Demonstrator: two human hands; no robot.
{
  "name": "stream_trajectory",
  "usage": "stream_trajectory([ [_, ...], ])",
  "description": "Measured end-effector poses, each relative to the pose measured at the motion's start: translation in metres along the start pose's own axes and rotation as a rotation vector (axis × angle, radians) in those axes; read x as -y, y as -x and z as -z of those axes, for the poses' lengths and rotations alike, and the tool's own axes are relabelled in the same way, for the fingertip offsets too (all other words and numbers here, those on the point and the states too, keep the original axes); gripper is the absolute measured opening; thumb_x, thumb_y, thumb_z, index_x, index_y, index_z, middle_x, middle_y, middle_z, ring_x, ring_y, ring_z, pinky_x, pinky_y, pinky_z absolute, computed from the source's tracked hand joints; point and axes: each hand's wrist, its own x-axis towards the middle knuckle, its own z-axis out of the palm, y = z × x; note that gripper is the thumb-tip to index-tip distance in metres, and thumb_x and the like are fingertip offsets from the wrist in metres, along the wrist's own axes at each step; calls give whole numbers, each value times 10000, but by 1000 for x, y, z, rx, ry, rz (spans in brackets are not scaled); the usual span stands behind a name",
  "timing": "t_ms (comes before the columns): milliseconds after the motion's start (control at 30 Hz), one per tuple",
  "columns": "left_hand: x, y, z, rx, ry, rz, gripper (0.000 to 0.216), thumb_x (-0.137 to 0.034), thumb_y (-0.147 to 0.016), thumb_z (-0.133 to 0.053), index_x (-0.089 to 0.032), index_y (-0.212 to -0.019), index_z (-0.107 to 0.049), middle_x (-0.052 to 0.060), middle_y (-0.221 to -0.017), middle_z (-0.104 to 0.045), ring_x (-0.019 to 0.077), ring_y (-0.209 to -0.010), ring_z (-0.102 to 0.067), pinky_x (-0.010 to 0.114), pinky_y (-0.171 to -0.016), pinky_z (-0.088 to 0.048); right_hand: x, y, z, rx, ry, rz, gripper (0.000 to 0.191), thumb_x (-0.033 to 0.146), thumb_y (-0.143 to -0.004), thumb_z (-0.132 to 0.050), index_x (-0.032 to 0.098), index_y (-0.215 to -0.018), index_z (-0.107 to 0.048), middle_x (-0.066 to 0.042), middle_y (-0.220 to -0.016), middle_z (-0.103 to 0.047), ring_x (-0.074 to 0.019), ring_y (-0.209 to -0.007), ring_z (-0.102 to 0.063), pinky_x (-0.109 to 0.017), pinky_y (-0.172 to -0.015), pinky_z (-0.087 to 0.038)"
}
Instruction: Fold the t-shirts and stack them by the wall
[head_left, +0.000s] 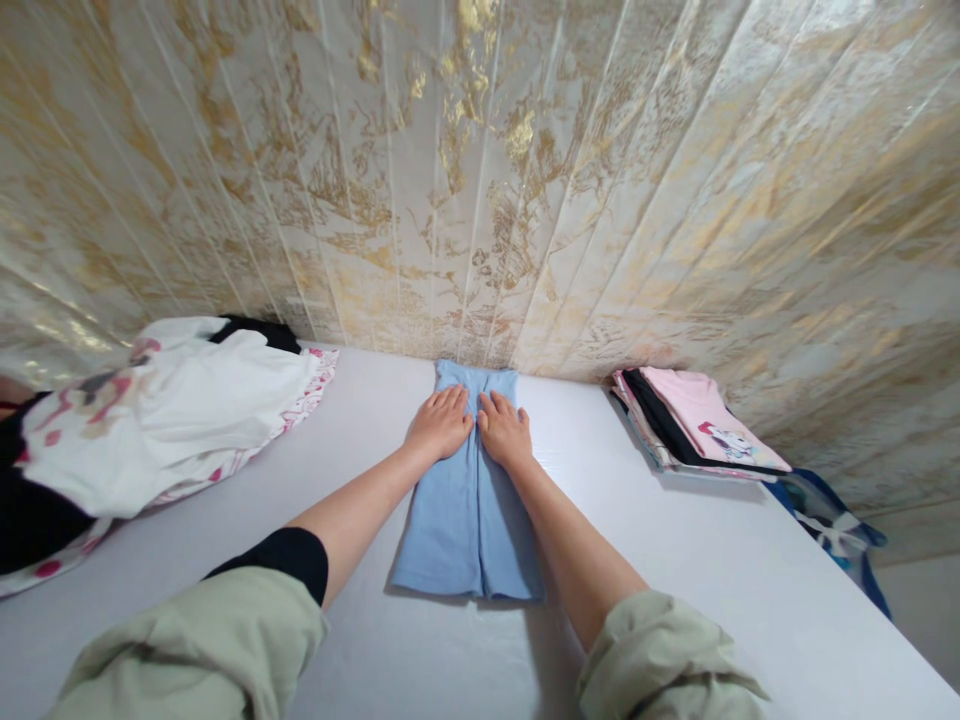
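A light blue garment (465,520) lies folded into a long narrow strip on the white table (675,580), running from near me to the wall. My left hand (441,422) rests flat on its far part, fingers stretched out and open. My right hand (504,430) lies flat beside it, thumbs nearly touching, fingers also open. Both palms press on the cloth and neither hand holds anything.
A heap of white, pink-patterned and black clothes (150,420) lies at the left of the table. A stack of folded garments with a pink one on top (697,425) sits at the right, near the table edge. A blue bag (832,520) hangs beyond it. The gold-patterned wall (480,180) borders the far side.
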Motion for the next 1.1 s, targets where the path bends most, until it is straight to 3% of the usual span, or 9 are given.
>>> stream_trajectory([
  [300, -1, 2, 9, -7, 37, 16, 533, -344, -966, -331, -117, -1445, -386, 144, -1525, -378, 249, -1407, -348, 420, -1159, -248, 0, 1, 12, 45, -54, -16, 520, 440, -1012, -208, 260, -1484, -332, -61, -1569, -298, -200, -1438, -243, -523, -1141, -173],
  [400, -3, 18, 20, -57, 30, 33, 486, -312, -974, -336, -120, -1413, -417, 155, -1494, -425, 253, -1395, -366, 432, -1157, -246, -6, 13, 22, -26, -67, -35, 503, 368, -1013, -238, 220, -1485, -324, -83, -1545, -345, -193, -1415, -292, -493, -1147, -187],
  [533, -9, 52, 20, -55, 38, -58, 441, -219, -964, -328, -87, -1358, -478, 171, -1457, -469, 243, -1368, -409, 402, -1151, -271, -8, 43, 21, -21, -1, 95, 484, 248, -970, -346, 174, -1445, -399, -109, -1500, -417, -211, -1377, -360, -430, -1147, -207],
  [700, -17, 77, 9, -5, 31, -111, 528, -312, -951, -379, -80, -1424, -411, 160, -1542, -341, 252, -1411, -344, 393, -1159, -273, -1, 66, 8, -19, 35, 142, 545, 320, -967, -384, 127, -1476, -354, -120, -1548, -332, -235, -1411, -303, -399, -1142, -234],
  [933, -18, 79, 11, 38, -1, -119, 562, -356, -948, -361, -109, -1453, -388, 150, -1563, -297, 260, -1438, -288, 403, -1178, -226, -1, 67, 5, -20, 69, 152, 565, 370, -976, -374, 136, -1490, -340, -119, -1557, -314, -243, -1424, -281, -408, -1145, -223],
  [1100, -19, 76, 11, 55, 5, -122, 579, -370, -953, -370, -112, -1471, -363, 168, -1575, -253, 284, -1442, -273, 430, -1175, -231, -1, 66, 6, -26, 78, 154, 546, 385, -983, -384, 210, -1498, -336, -103, -1559, -312, -238, -1425, -277, -411, -1140, -229],
])
